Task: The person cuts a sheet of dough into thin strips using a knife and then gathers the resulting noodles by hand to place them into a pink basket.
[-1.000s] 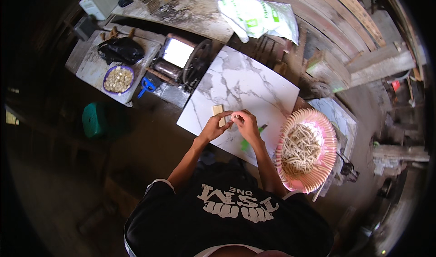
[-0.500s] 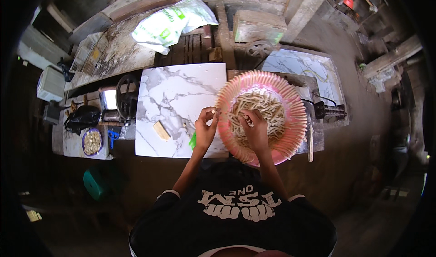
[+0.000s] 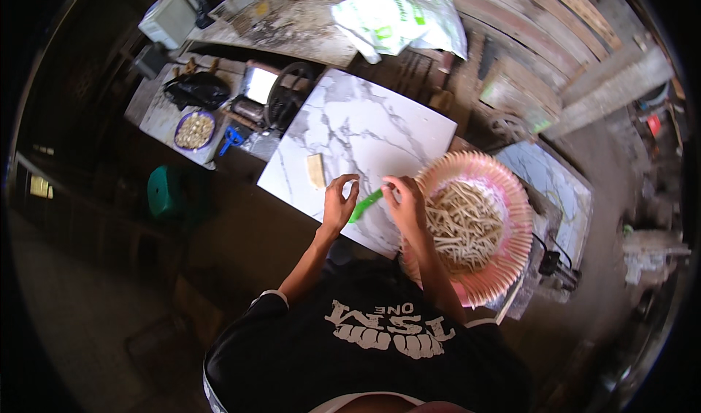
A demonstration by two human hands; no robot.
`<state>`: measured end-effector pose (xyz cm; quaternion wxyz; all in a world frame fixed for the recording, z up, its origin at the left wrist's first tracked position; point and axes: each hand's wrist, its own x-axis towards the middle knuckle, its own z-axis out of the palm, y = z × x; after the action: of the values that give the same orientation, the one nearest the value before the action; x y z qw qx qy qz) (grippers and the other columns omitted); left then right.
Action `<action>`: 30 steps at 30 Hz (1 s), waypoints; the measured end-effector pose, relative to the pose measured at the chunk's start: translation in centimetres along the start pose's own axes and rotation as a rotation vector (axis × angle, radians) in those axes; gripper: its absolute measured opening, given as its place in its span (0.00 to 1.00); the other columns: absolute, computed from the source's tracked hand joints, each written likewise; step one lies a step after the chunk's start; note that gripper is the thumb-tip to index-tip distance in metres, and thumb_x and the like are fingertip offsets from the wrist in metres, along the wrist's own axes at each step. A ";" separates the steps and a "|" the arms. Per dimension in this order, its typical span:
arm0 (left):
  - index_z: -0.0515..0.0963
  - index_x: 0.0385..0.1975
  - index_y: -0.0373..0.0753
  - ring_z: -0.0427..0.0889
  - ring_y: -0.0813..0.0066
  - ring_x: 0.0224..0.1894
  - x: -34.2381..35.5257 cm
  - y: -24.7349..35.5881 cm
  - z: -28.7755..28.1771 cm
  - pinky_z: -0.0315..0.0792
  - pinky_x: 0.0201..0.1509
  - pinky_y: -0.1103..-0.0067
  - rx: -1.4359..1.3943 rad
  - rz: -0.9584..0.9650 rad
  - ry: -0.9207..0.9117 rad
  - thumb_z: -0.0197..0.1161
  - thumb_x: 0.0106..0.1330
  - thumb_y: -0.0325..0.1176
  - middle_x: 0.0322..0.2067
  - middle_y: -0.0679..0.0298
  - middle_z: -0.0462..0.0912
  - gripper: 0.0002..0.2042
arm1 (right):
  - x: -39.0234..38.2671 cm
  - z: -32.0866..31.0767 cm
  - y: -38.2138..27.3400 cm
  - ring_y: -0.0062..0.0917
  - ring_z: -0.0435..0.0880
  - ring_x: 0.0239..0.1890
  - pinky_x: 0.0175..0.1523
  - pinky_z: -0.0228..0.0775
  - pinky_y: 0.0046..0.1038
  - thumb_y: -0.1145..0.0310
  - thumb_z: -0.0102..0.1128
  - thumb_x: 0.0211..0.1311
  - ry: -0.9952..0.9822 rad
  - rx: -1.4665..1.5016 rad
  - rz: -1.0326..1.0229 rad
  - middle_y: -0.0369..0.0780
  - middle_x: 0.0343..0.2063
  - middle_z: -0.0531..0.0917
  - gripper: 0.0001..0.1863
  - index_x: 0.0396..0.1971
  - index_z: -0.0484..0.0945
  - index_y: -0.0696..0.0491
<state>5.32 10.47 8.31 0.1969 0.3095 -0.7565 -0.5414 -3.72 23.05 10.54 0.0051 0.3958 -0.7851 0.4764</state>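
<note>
My left hand (image 3: 339, 205) is over the near part of a white marble-patterned board (image 3: 387, 110), fingers curled toward the thumb. My right hand (image 3: 407, 207) hovers at the board's right side, thumb and fingertips drawn together. Anything in either pinch is too small to make out. Between the hands lies a narrow bright green strip-like thing (image 3: 366, 205); its kind is unclear. A pale flat dough-like block (image 3: 315, 171) rests left of my left hand. To the right, a pink fluted-rim basin (image 3: 513, 194) holds many floury pale strips (image 3: 467, 227); my right forearm crosses its left edge.
A machine with a dark handwheel (image 3: 288, 95) stands left of the board, near a purple-rimmed bowl (image 3: 195, 130) of pale pieces and a black plastic bag (image 3: 196, 89). A white sack (image 3: 401, 22) lies behind. A green stool (image 3: 166, 192) is at lower left.
The view has turned, so the board and basin appear tilted and shifted right. My right hand has moved from above the strips in the basin to the board, near the green thing.
</note>
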 end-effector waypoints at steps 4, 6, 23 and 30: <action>0.74 0.36 0.36 0.72 0.61 0.42 0.0 -4.6 -1.0 0.65 0.46 0.75 0.125 0.110 0.105 0.55 0.54 0.29 0.38 0.55 0.75 0.10 | 2.2 5.4 1.4 0.34 0.71 0.36 0.41 0.64 0.32 0.68 0.55 0.48 -0.314 -0.080 -0.003 0.42 0.29 0.74 0.13 0.35 0.73 0.56; 0.73 0.37 0.37 0.70 0.57 0.46 0.0 -6.0 -1.1 0.63 0.49 0.71 0.163 0.102 0.108 0.56 0.53 0.30 0.41 0.55 0.73 0.11 | 2.8 8.2 2.6 0.34 0.71 0.38 0.42 0.64 0.32 0.68 0.55 0.48 -0.333 -0.165 -0.043 0.42 0.31 0.73 0.14 0.36 0.72 0.56; 0.69 0.43 0.38 0.51 0.55 0.60 3.5 -5.6 1.1 0.48 0.59 0.62 0.616 0.304 -0.127 0.50 0.55 0.33 0.55 0.54 0.58 0.15 | 2.4 8.5 6.4 0.37 0.74 0.28 0.34 0.65 0.32 0.81 0.50 0.43 -0.296 -0.122 0.013 0.44 0.23 0.74 0.07 0.25 0.68 0.58; 0.72 0.35 0.38 0.62 0.64 0.55 4.7 -7.3 1.6 0.49 0.59 0.64 0.510 0.418 -0.088 0.51 0.54 0.33 0.42 0.58 0.73 0.10 | 1.1 7.0 4.8 0.28 0.73 0.21 0.27 0.64 0.24 0.79 0.53 0.46 -0.166 0.026 0.060 0.42 0.20 0.74 0.05 0.25 0.69 0.58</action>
<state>2.69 6.74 0.66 0.1869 0.1630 -0.9227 -0.2952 -4.85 18.22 3.57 -0.0793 0.4103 -0.7880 0.4521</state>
